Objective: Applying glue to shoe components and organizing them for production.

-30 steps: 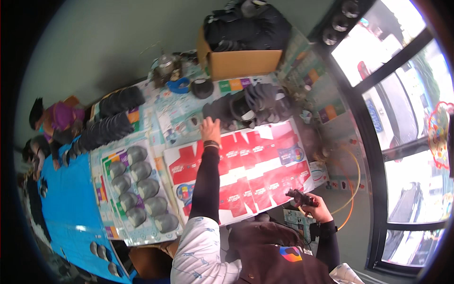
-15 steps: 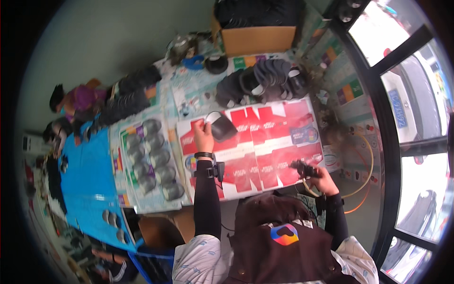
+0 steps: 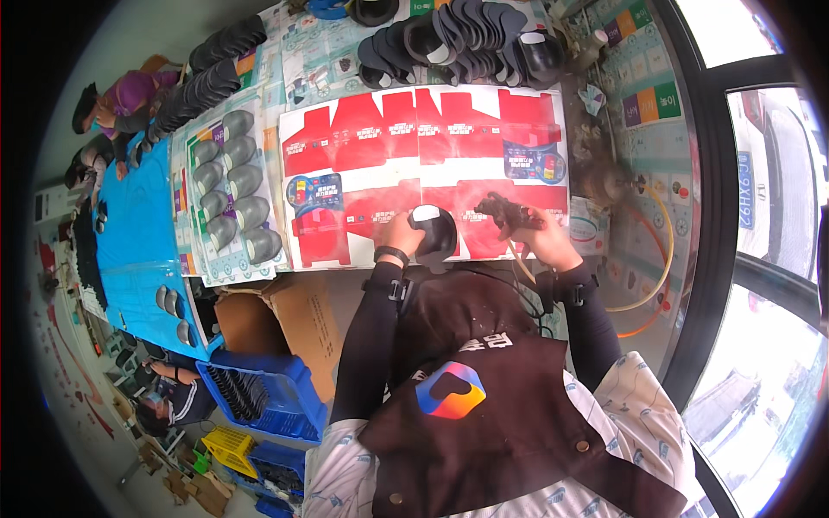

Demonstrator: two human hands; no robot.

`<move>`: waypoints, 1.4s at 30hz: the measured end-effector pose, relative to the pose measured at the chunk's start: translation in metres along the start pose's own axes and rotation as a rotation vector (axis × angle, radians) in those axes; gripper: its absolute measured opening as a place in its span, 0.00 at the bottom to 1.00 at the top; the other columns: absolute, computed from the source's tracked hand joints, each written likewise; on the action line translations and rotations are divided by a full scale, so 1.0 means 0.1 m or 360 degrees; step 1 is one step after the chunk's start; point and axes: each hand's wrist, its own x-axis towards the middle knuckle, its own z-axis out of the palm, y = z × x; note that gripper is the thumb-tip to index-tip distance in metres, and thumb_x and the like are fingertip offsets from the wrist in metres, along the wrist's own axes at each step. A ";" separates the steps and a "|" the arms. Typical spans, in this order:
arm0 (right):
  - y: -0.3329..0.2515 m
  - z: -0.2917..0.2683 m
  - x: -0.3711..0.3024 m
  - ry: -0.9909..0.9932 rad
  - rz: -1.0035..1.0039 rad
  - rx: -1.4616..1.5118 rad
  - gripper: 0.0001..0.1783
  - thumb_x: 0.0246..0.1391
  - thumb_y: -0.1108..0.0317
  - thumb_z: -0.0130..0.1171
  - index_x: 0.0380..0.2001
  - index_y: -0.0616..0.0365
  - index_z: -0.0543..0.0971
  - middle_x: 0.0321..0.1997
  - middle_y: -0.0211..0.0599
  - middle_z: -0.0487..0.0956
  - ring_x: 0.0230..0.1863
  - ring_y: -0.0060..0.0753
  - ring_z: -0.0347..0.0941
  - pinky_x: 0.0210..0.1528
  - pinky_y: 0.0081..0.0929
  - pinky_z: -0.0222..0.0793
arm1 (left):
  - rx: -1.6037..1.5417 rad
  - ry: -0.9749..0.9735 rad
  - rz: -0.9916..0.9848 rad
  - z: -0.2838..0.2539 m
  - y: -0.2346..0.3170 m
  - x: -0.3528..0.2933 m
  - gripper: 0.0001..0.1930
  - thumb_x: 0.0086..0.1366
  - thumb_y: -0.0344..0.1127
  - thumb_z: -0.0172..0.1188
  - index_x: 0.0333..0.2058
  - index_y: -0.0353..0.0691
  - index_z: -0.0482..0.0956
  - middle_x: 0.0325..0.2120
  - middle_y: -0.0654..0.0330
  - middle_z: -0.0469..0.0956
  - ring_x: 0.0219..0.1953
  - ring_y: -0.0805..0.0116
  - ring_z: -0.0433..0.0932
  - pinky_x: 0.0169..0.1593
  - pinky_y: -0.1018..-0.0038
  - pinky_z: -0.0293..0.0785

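My left hand (image 3: 400,235) is closed on the edge of a black cupped shell (image 3: 439,239) with a white patch at its top. It holds the shell over the near edge of the red-and-white printed sheets (image 3: 453,177) on the table. Just right of it, my right hand (image 3: 553,243) is wrapped round a dark spray gun (image 3: 509,213), whose nozzle end points left toward the shell. A pale hose (image 3: 522,263) hangs below the gun. The grip under my right fingers is hidden.
Rows of grey cupped shells (image 3: 246,180) lie left of the sheets. Stacked dark pieces (image 3: 471,39) line the far side. A yellow hose (image 3: 667,246) loops at the right beside the window frame. Farther left are a blue-covered table (image 3: 138,229), a blue crate (image 3: 298,414) and another person (image 3: 129,91).
My left hand has brought the shell nearer and to the right. My right hand has moved the spray gun left and away from me, close to the shell. The view has tilted downward.
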 end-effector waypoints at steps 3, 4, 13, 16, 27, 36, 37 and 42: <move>0.39 -0.20 -0.01 0.0010 -0.0015 0.0065 0.16 0.51 0.76 0.61 0.45 0.62 0.81 0.34 0.30 0.84 0.28 0.19 0.77 0.24 0.22 0.73 | -0.0107 -0.0001 -0.0033 0.16 0.20 0.12 0.21 0.55 0.42 0.72 0.44 0.34 0.83 0.40 0.45 0.85 0.46 0.50 0.84 0.50 0.61 0.78; 0.33 -0.12 -0.04 0.0024 0.0020 -0.0002 0.17 0.51 0.75 0.62 0.47 0.62 0.81 0.34 0.29 0.84 0.28 0.19 0.76 0.25 0.23 0.73 | -0.0104 0.0018 -0.0040 0.28 0.02 0.21 0.21 0.55 0.42 0.72 0.44 0.34 0.83 0.40 0.45 0.85 0.46 0.50 0.84 0.50 0.61 0.78; 0.25 0.32 0.12 -0.0030 -0.0249 -0.0781 0.20 0.52 0.71 0.63 0.50 0.63 0.80 0.32 0.36 0.82 0.32 0.26 0.76 0.38 0.31 0.71 | -0.0548 0.0104 0.0228 0.73 -0.80 0.42 0.27 0.60 0.25 0.67 0.59 0.34 0.75 0.50 0.51 0.83 0.52 0.63 0.82 0.55 0.70 0.78; 0.22 0.33 0.17 0.0069 -0.0320 -0.0830 0.21 0.48 0.70 0.63 0.47 0.64 0.80 0.27 0.40 0.78 0.31 0.26 0.74 0.37 0.32 0.69 | -0.0414 0.0167 0.0187 0.70 -0.61 0.36 0.27 0.60 0.28 0.68 0.59 0.36 0.75 0.51 0.49 0.83 0.51 0.62 0.83 0.54 0.69 0.78; 0.15 0.39 0.21 0.0138 -0.0063 -0.0852 0.23 0.51 0.67 0.60 0.51 0.63 0.81 0.36 0.61 0.83 0.41 0.60 0.82 0.43 0.47 0.76 | -0.0344 0.0221 0.0165 0.39 0.04 0.00 0.26 0.60 0.31 0.61 0.58 0.39 0.77 0.46 0.44 0.84 0.50 0.47 0.83 0.54 0.57 0.78; 0.13 0.32 0.23 0.0215 0.0059 -0.0504 0.31 0.47 0.72 0.64 0.59 0.61 0.77 0.32 0.37 0.81 0.25 0.27 0.77 0.25 0.30 0.73 | -0.0412 0.0181 0.0234 0.44 -0.14 0.03 0.23 0.60 0.29 0.61 0.56 0.34 0.77 0.47 0.45 0.84 0.49 0.49 0.83 0.54 0.58 0.79; 0.16 0.31 0.24 0.0196 0.0011 -0.0513 0.31 0.47 0.72 0.63 0.59 0.61 0.77 0.32 0.38 0.81 0.25 0.27 0.77 0.25 0.30 0.73 | -0.0444 0.0178 0.0271 0.43 -0.15 0.03 0.23 0.61 0.31 0.63 0.55 0.34 0.77 0.48 0.46 0.84 0.49 0.50 0.84 0.54 0.59 0.79; 0.29 0.28 0.26 0.0126 -0.0009 -0.0680 0.29 0.49 0.72 0.61 0.58 0.62 0.78 0.34 0.43 0.82 0.25 0.31 0.78 0.26 0.31 0.73 | -0.0513 0.0082 0.0265 0.36 -0.08 0.04 0.22 0.64 0.35 0.66 0.55 0.34 0.78 0.48 0.46 0.84 0.49 0.51 0.83 0.54 0.61 0.78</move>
